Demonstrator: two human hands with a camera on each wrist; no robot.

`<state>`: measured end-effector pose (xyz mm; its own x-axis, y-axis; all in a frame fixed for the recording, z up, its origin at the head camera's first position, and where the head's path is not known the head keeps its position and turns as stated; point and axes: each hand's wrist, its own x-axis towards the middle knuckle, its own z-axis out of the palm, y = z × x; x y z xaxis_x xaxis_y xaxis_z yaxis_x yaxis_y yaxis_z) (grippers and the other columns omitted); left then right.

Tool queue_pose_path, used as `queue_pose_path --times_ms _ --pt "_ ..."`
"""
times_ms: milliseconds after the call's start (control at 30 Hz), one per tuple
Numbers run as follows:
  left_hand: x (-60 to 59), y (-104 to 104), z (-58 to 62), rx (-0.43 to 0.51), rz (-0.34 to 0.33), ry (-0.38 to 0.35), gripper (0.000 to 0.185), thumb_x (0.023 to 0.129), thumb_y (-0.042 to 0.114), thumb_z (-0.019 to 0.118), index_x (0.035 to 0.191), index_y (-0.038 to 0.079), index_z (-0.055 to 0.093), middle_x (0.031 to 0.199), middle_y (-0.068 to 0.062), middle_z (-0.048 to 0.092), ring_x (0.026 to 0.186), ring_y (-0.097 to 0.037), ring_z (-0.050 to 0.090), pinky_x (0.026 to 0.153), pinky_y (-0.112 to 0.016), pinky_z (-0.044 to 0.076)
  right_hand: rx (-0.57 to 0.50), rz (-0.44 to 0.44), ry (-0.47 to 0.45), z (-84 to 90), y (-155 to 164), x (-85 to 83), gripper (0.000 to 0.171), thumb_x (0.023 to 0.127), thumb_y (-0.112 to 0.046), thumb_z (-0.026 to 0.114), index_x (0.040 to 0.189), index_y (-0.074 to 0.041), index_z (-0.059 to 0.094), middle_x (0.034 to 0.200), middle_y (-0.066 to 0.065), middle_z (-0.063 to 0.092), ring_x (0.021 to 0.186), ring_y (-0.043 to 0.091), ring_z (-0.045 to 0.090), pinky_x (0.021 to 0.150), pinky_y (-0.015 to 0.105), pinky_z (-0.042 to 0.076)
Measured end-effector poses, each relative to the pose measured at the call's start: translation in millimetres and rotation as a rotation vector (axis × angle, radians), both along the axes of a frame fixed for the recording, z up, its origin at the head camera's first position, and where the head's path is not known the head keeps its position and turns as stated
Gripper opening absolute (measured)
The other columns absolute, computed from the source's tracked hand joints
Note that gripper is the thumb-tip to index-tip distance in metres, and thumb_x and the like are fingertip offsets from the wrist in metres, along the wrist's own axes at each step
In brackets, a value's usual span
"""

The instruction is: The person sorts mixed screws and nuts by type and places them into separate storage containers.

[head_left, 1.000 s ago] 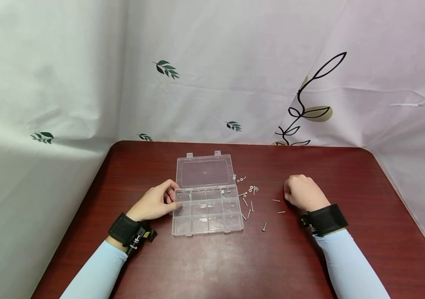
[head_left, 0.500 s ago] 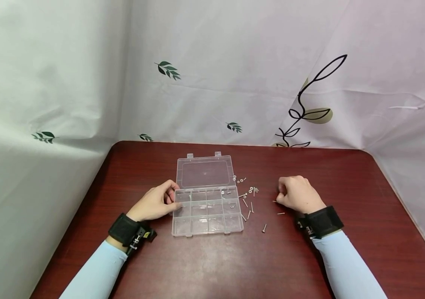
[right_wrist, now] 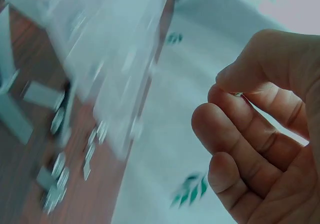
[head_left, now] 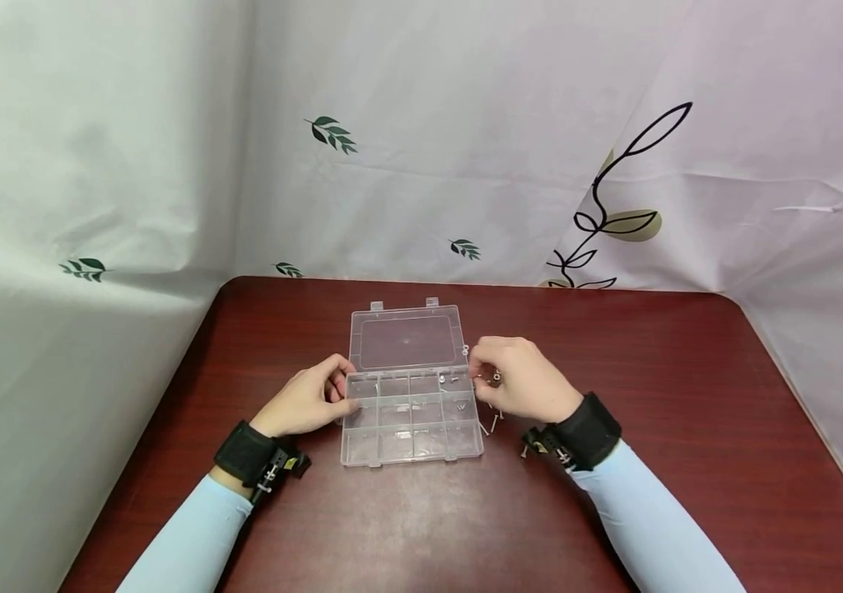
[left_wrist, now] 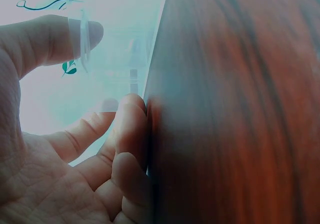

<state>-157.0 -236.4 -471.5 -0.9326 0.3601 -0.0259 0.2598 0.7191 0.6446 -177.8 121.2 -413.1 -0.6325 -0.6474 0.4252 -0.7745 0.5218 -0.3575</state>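
Tiny light metal screw [right_wrist: 237, 93], likely slippery, is pinched between right hand [head_left: 521, 383] fingertips; left hand [head_left: 308, 403] fingers grip the clear plastic compartment box [head_left: 410, 420].

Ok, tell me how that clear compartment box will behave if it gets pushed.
The clear box looks thin-walled and nearly empty, so probably light and apt to slide on the glossy table. The left hand gripping its side likely steadies it. Its open lid may flex.

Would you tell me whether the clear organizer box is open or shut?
Open: the clear organizer box has its lid folded back flat on the table, compartments exposed.
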Motion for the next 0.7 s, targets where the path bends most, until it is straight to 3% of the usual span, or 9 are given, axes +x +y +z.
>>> queue_pose_path --times_ms 333,433,500,600,700 --pt "0.4 0 1.4 0.002 0.000 -0.004 0.043 0.079 0.030 0.078 0.114 0.020 0.055 0.084 0.002 0.058 0.070 -0.008 0.057 0.062 -0.023 0.046 0.019 0.118 -0.010 8.4 -44 9.9 0.019 0.074 -0.003 0.067 0.078 -0.020 0.058 0.079 -0.010 0.054 0.071 0.004 0.055 0.065 0.019 0.045" --pt "0.3 1 1.4 0.002 0.002 -0.007 0.043 0.079 0.030 0.078 0.114 0.020 0.055 0.084 0.002 0.058 0.070 -0.008 0.057 0.062 -0.023 0.046 0.078 0.119 -0.030 9.7 -48 13.2 0.017 0.077 -0.016 0.071 0.091 -0.021 0.063 0.088 -0.010 0.057 0.074 0.006 0.057 0.067 0.022 0.047" --pt "0.1 1 1.0 0.003 0.000 -0.008 0.043 0.079 0.030 0.078 0.114 0.021 0.055 0.084 0.002 0.058 0.070 -0.008 0.057 0.062 -0.023 0.046 0.157 0.106 -0.045 9.6 -48 16.1 0.039 0.078 -0.035 0.073 0.114 -0.021 0.063 0.108 -0.008 0.060 0.090 0.009 0.060 0.076 0.029 0.049" --pt "-0.3 1 0.2 0.002 0.000 -0.006 0.042 0.079 0.030 0.078 0.113 0.021 0.055 0.084 0.002 0.058 0.070 -0.008 0.057 0.062 -0.023 0.046 0.267 0.094 -0.057 8.0 -46 19.5 0.084 0.074 -0.063 0.069 0.144 -0.025 0.043 0.143 -0.004 0.045 0.123 0.014 0.051 0.095 0.044 0.046" --pt "-0.6 0 -0.8 0.003 0.003 -0.002 0.042 0.079 0.030 0.078 0.113 0.021 0.055 0.084 0.002 0.058 0.070 -0.008 0.057 0.062 -0.024 0.046 0.298 0.095 -0.066 6.1 -42 20.0 0.097 0.073 -0.072 0.064 0.151 -0.026 0.031 0.157 -0.001 0.029 0.140 0.021 0.035 0.106 0.053 0.036"
